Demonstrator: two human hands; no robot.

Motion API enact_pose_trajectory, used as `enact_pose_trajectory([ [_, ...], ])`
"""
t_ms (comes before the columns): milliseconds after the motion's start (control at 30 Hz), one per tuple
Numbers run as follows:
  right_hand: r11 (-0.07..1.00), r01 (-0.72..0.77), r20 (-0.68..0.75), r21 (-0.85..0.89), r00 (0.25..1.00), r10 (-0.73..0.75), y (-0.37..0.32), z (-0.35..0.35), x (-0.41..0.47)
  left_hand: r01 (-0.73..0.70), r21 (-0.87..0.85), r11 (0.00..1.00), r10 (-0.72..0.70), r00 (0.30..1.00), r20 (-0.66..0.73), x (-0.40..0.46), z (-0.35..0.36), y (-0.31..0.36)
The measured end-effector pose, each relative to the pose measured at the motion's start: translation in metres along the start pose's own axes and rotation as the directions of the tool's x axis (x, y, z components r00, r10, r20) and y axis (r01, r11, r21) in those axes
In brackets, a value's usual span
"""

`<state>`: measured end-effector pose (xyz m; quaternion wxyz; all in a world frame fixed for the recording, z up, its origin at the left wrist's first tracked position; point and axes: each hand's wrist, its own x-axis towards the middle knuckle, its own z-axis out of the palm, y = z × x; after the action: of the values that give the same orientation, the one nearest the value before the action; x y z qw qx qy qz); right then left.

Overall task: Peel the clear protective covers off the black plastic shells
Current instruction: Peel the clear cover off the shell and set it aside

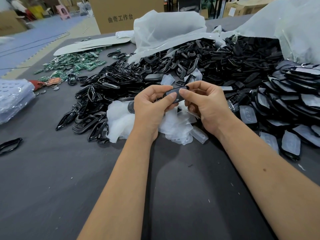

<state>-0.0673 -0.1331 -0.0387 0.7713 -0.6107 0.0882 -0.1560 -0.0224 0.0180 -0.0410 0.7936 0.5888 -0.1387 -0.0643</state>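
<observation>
Fingers point(173, 96) of both hands curled narrow around one black shell point(177, 94), held up above the tabletop point(52, 170) between left hand point(152, 108) and right hand point(206, 104). Left thumb laid across the near face of the shell, right thumb tip touching its upper edge beside it, remaining fingers wrapped behind and mostly hidden. Possibly a clear cover on the shell's face, going by a pale sheen there, though too small and blurred to say for sure. Judged as the start of a peel: edge being sought or worked loose, cover not yet visibly lifted. Next move likely calling for a nail or fingertip under the film's rim, a firm pinch on the freed corner, and a steady pull away while the other hand braces the shell. Directly below the hands, a heap of crumpled clear covers point(176, 129). To the left and behind, a pile of glossy black frames point(97, 94). To the right, rows of black shells with pale covers on them point(290, 108), apparently waiting their turn. Further back, white plastic bags point(166, 30) spilling more black parts, green circuit boards point(74, 64) scattered at far left, and a cardboard box point(124, 13) beyond the tabletop.
</observation>
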Motion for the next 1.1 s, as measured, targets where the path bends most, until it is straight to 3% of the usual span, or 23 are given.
enact_pose_trajectory([
  [367,1.000,0.001,-0.015,-0.013,1.000,-0.001,-0.001,0.002,-0.001,-0.038,0.059,0.998,0.038,0.999,0.001,0.001,0.000,0.000],
  [667,0.960,0.135,-0.083,-0.247,0.984,-0.160,0.006,0.009,-0.002,-0.040,0.104,0.994,0.045,0.998,-0.040,0.002,0.000,-0.003],
  [867,0.735,0.256,-0.083,-0.628,0.917,-0.391,0.010,0.013,-0.004,-0.026,0.081,0.996,0.030,0.999,-0.040,0.002,-0.001,-0.003],
  [1100,0.684,0.327,-0.007,-0.652,0.900,-0.436,0.007,0.017,-0.008,-0.055,0.093,0.994,0.061,0.996,-0.060,0.000,0.000,-0.002],
])
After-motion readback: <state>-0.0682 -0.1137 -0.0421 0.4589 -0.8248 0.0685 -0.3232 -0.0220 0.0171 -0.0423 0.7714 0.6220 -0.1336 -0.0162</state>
